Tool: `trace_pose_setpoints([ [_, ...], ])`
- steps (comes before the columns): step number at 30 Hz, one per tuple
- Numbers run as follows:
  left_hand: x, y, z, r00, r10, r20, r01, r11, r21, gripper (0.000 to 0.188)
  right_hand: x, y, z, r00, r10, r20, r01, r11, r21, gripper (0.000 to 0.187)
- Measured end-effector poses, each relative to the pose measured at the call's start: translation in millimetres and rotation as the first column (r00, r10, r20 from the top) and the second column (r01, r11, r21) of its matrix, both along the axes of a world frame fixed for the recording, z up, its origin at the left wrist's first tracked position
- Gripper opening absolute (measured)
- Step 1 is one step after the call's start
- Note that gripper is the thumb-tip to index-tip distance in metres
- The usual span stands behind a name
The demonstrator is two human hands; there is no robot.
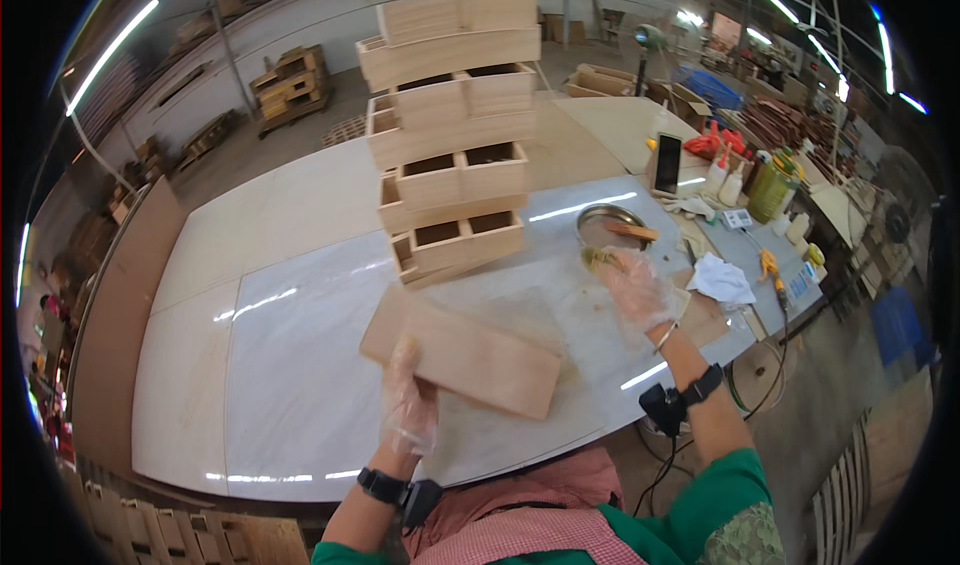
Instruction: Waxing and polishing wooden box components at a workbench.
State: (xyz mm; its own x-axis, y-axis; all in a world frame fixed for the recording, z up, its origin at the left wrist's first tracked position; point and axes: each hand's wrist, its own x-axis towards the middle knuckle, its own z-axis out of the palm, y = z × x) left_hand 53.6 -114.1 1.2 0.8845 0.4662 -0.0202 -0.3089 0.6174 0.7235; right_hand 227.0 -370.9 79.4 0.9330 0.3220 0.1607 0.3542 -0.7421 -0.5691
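Low in the middle of the frame, the left hand point(408, 397) grips a wooden board point(475, 353). Right of the middle, the right hand point(636, 285) holds a yellowish thing point(596, 258) near a bowl point(592, 224).

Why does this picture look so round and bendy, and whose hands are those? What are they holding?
There's no robot here, just a person. A wide fisheye camera on their head looks down, so straight edges bend. The hands wear see-through gloves. The left hand holds a flat wooden board. The right hand seems to pinch a yellowish-green thing beside a round metal bowl; I can't tell quite what it is. On the shiny table stands a tall stack of wooden boxes. Over on the right are a phone and a crumpled white cloth.
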Motion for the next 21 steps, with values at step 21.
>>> trace_pose_setpoints([
  [21,-34,72,44,0.892,0.157,-0.425,0.452,-0.353,0.819,0.088,184,-40,-117,0.988,-0.089,0.128,0.143,0.846,-0.514,0.033],
])
